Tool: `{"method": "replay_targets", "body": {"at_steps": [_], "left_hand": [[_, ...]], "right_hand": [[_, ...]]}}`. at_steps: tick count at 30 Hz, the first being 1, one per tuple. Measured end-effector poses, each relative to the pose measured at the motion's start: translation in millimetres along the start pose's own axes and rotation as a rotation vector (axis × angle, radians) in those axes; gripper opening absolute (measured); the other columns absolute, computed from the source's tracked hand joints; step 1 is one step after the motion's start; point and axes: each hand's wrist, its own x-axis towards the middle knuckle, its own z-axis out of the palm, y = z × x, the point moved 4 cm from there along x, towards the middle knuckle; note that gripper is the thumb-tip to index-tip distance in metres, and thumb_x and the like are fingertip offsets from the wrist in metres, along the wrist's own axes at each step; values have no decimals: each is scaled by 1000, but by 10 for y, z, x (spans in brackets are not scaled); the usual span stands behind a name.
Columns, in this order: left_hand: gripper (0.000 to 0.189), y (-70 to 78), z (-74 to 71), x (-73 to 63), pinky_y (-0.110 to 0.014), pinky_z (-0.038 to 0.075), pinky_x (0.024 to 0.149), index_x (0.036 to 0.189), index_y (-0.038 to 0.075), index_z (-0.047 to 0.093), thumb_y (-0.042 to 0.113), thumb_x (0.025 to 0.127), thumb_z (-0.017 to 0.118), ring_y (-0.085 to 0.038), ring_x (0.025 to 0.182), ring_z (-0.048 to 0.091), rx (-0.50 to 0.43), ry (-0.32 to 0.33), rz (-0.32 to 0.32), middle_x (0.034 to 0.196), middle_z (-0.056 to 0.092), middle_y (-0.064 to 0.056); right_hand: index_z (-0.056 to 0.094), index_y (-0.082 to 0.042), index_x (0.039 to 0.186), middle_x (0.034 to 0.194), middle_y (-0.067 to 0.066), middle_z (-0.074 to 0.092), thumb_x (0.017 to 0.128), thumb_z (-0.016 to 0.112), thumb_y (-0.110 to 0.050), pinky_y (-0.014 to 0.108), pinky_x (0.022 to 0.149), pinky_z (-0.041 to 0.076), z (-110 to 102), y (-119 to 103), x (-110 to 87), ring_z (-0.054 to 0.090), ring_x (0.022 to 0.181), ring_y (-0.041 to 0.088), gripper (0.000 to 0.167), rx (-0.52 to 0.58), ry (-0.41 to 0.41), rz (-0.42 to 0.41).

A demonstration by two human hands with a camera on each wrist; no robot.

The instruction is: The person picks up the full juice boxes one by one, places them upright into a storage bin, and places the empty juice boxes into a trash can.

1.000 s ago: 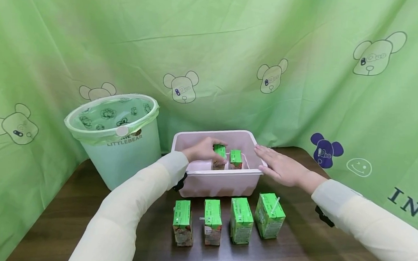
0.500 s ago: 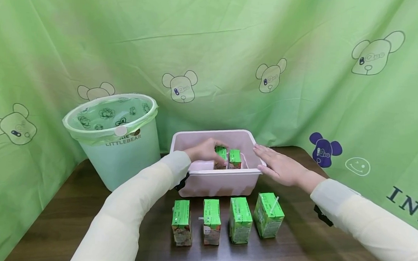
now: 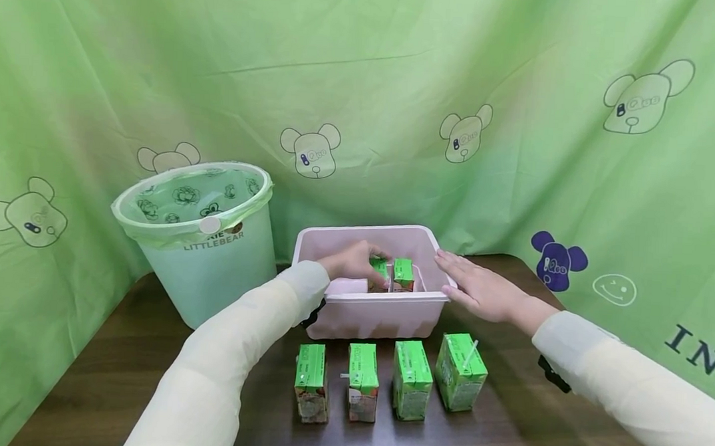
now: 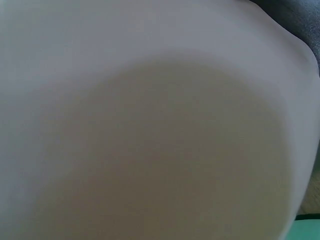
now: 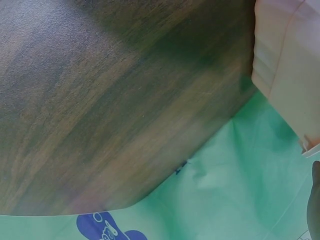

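Inside the pink plastic bin [image 3: 383, 317] two green-topped drink cartons stand side by side. My left hand [image 3: 356, 261] reaches over the bin's left side and grips the left drink carton [image 3: 379, 267], thumb in front and fingers behind. The other carton [image 3: 403, 270] stands just to its right. My right hand [image 3: 480, 286] rests with straight fingers against the bin's right rim. In the right wrist view the bin's side [image 5: 292, 65] shows at upper right, with a fingertip [image 5: 314, 200] at the edge. Pale sleeve cloth fills most of the left wrist view.
Several drink cartons stand in a row before the bin: one [image 3: 311, 384] at left, two in the middle, and one with a straw [image 3: 461, 372] at right. A mint trash can [image 3: 223, 277] with a liner stands left. A green curtain [image 3: 387, 84] hangs behind the wooden table [image 3: 523, 416].
My left hand has shifted slightly right, and the carton in it now sits closer to the other carton in the bin. My right hand stays at the rim.
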Motion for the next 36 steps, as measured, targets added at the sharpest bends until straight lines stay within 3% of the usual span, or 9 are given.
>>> {"method": "replay_targets", "body": {"at_steps": [6,15,30,36], "left_hand": [[59,6,6,-35,-21,46,83,130,6,62,13,75,84,-16,100,55,-3,-10,-16,130,60,-10],[61,0,3,-47,-29,40,104,132,8,60,14,76,84,-21,128,48,-36,-33,-12,135,58,-8],[53,70,-91,-95,-32,40,105,131,5,60,12,82,79,-22,127,51,-105,-32,11,132,61,-6],[52,124,-147,-139,-32,42,103,130,5,61,12,82,79,-23,126,51,-90,-24,12,131,61,-5]], "right_hand": [[31,6,148,155,22,27,104,45,-32,48,115,22,28,-4,8,23,142,37,60,-12,4,-7],[30,5,149,155,20,27,104,44,-32,46,115,20,27,-10,11,23,142,36,60,-12,1,-1],[34,9,145,152,25,31,103,47,-29,52,112,26,-13,-15,21,28,139,41,58,-22,18,-33],[32,8,146,153,24,29,103,46,-29,52,112,24,-17,2,25,26,140,41,59,-21,-4,-23]]}}
